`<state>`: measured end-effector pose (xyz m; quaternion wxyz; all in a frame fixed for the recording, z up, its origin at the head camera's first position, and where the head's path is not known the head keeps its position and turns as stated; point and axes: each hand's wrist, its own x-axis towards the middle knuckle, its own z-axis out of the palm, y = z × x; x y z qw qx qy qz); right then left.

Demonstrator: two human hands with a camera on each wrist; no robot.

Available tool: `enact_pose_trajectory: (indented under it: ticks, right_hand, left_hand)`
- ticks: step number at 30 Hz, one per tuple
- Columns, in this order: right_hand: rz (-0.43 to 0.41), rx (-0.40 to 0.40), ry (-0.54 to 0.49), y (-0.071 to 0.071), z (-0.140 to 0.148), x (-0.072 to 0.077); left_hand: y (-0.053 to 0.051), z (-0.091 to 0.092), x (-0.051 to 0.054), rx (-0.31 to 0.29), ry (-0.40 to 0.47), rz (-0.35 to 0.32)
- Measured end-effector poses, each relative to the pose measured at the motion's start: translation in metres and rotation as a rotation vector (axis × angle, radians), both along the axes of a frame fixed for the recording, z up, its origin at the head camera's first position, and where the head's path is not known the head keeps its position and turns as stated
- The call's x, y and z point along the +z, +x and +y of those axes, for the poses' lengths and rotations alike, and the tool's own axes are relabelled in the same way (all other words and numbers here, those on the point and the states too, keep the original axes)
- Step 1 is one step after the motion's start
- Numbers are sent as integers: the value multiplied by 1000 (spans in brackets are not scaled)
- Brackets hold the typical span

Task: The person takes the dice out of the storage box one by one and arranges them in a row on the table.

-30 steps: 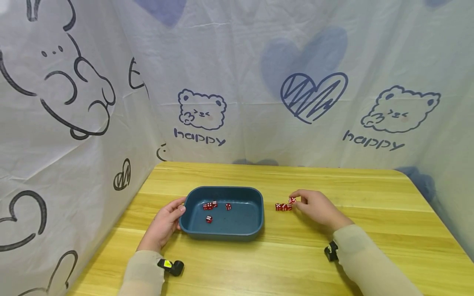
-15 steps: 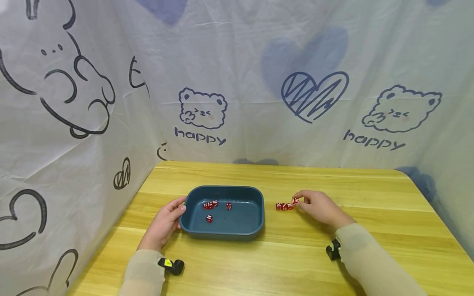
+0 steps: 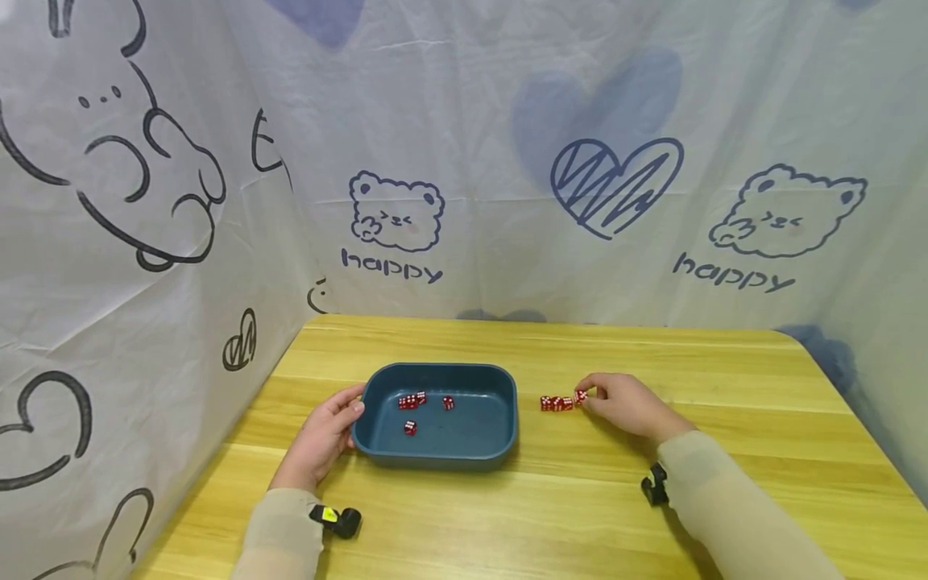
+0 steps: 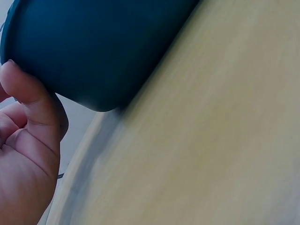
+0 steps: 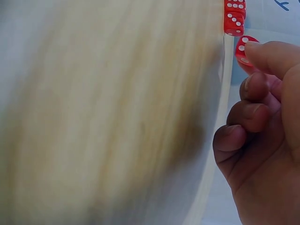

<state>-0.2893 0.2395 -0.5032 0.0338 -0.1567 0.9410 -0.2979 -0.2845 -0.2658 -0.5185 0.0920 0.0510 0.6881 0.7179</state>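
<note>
My right hand (image 3: 623,403) pinches a red die (image 3: 581,396) with white pips between thumb and index finger. That die is at the right end of a short row of red dice (image 3: 557,403) on the table. In the right wrist view, a narrow gap shows between the pinched die (image 5: 243,51) and the nearest die (image 5: 233,23) of the row. My left hand (image 3: 322,431) holds the left end of a dark blue rectangular box (image 3: 435,463); the left wrist view has its thumb on the outer wall near the rim, other fingers partly hidden. Several red dice (image 3: 410,428) lie inside the box.
Both hands work over a yellow wood-grain table (image 3: 565,515). A white curtain (image 3: 500,266) with cartoon drawings hangs behind the table's back edge and along its left side. The row of dice stands just right of the box.
My right hand has shifted slightly right and lowered its die from above the row's right end to beside it. The left hand and the box stay put.
</note>
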Motion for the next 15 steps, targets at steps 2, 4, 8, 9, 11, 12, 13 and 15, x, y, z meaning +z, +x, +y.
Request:
enact_pose_trajectory:
  ticks: [2, 4, 8, 9, 11, 12, 13, 15]
  right_hand:
    - [-3, 9, 5, -1, 1, 0]
    - [-5, 17, 13, -1, 1, -1]
    - [-1, 36, 34, -2, 0, -1]
    - [-1, 39, 40, -3, -1, -1]
    - [1, 47, 47, -2, -2, 0]
    - [0, 50, 50, -2, -3, 0]
    - [0, 51, 54, -2, -3, 0]
    - [-3, 52, 60, -2, -4, 1]
  left_hand:
    - [0, 0, 0, 0, -3, 2]
    - [0, 0, 1, 6, -1, 2]
    - [1, 1, 2, 12, 1, -6]
    - [1, 1, 2, 13, 3, -8]
    - [1, 0, 2, 11, -1, -9]
    - [1, 0, 2, 6, -2, -8]
    - [1, 0, 2, 7, -2, -6]
    - [1, -1, 2, 2, -4, 1]
